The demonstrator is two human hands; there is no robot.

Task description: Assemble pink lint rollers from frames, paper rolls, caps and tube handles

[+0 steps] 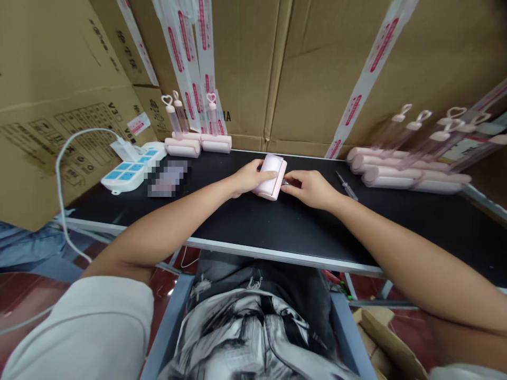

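Note:
A pale pink rounded case (270, 179) is tilted just above or on the black tabletop; I cannot tell whether it touches. My left hand (253, 178) is closed around it from the left, the thumb lying across its front. At the case's right end, the fingers of my right hand (307, 187) are pinched together around a small shiny piece, mostly hidden by the fingertips. A screwdriver with a clear handle (348, 191) lies on the table to the right of my right hand.
Similar pink cases with clear tubes and heart-shaped loops stand at the back left (216, 142) and back right (390, 177). A white power strip (129, 171) with a plugged-in cable lies left, beside a blurred-out flat item (168, 178). Cardboard walls (245, 68) enclose the black table (237, 224).

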